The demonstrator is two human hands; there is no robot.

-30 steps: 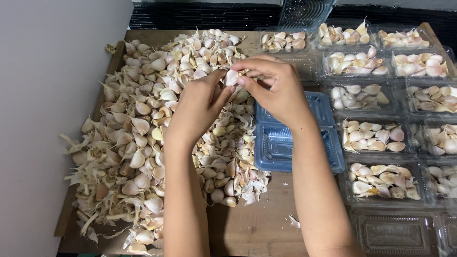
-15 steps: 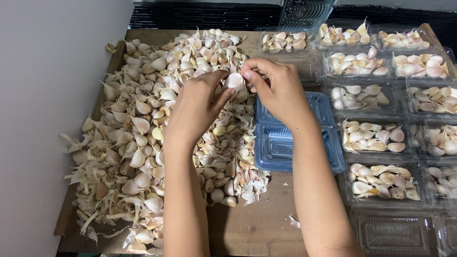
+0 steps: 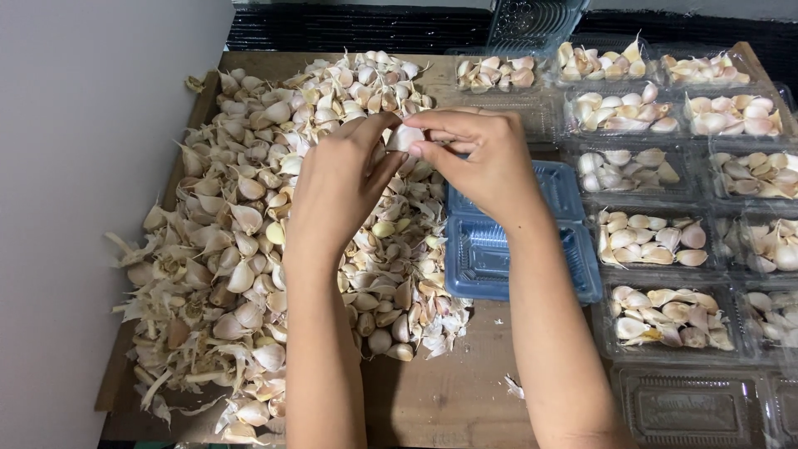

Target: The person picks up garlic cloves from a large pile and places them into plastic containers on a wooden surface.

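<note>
Both my hands meet over the garlic pile (image 3: 249, 224) and pinch one garlic clove (image 3: 405, 135) between their fingertips. My left hand (image 3: 337, 187) holds it from the left, my right hand (image 3: 482, 162) from the right. The clove is pale with a papery skin. Under my right wrist lies an open blue plastic clamshell box (image 3: 499, 249) with nothing in it. Loose cloves and dry skins cover the left half of the wooden table (image 3: 440, 391).
Several clear plastic trays (image 3: 657, 237) filled with cloves stand in rows at the right. Unfilled clear trays (image 3: 690, 407) sit at the front right, and another clear tray (image 3: 532, 21) at the back. A grey wall (image 3: 75, 208) borders the left.
My hands have stayed over the pile and worked the clove between the fingertips; its position in the fingers has shifted slightly.
</note>
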